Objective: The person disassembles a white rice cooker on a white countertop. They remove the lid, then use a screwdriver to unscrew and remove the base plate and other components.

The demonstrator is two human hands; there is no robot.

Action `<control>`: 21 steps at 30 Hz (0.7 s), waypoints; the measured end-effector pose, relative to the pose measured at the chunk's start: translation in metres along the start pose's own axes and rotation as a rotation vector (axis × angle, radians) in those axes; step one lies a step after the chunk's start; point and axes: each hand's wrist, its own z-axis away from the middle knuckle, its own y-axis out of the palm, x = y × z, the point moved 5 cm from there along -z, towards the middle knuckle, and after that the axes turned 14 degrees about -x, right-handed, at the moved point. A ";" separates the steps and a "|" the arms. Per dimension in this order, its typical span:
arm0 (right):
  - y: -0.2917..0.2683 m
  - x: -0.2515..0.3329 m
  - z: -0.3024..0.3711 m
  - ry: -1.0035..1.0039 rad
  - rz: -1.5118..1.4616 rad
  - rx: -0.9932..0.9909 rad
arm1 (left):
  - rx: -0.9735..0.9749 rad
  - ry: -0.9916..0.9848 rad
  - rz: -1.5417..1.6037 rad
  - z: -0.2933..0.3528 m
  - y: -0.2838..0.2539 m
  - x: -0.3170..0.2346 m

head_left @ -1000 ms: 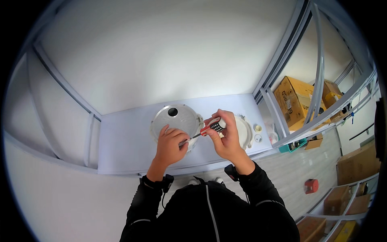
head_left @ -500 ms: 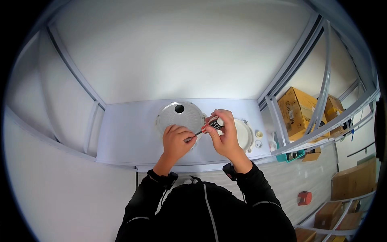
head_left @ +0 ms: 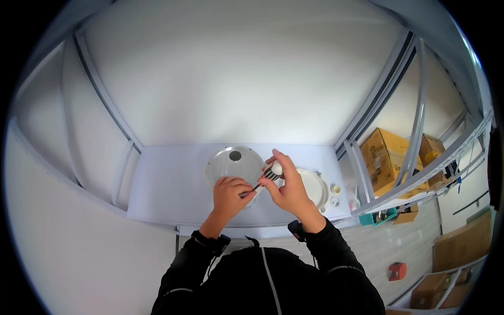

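Note:
Between my hands, over the table, is a screwdriver (head_left: 272,172) with a black-and-white patterned handle, a rounded white end and a thin dark shaft. My left hand (head_left: 229,198) is closed, pinching the shaft near its lower left end. My right hand (head_left: 290,191) has its thumb and fingers around the handle, with one finger stretched upward. The tip is hidden by my left fingers. Just beyond my left hand lies a round, silvery, partly see-through disc (head_left: 231,170) with a dark round spot near its far edge. A round white dish-like part (head_left: 311,184) lies beside my right hand, partly covered by it.
To the right of the white part sit a small yellowish round item (head_left: 336,189) and a small white one (head_left: 334,201). Metal frame posts (head_left: 362,170) rise at the table's right end. Beyond them are cardboard boxes (head_left: 386,163), a teal bin (head_left: 374,218) and a red stool (head_left: 397,271).
The view has tilted, so the table sits lower in the picture. My right hand has turned on the handle and its fingers have loosened and straightened. My left hand still pinches the shaft.

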 end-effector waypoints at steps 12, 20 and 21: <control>-0.005 0.039 -0.021 -0.176 0.404 -0.121 | 0.046 -0.053 -0.017 0.000 0.000 0.001; 0.006 0.044 -0.026 -0.233 0.118 -0.059 | 0.012 0.015 -0.028 0.001 0.003 0.003; 0.005 0.043 -0.026 -0.263 0.124 -0.020 | 0.021 0.009 -0.043 0.001 0.002 0.004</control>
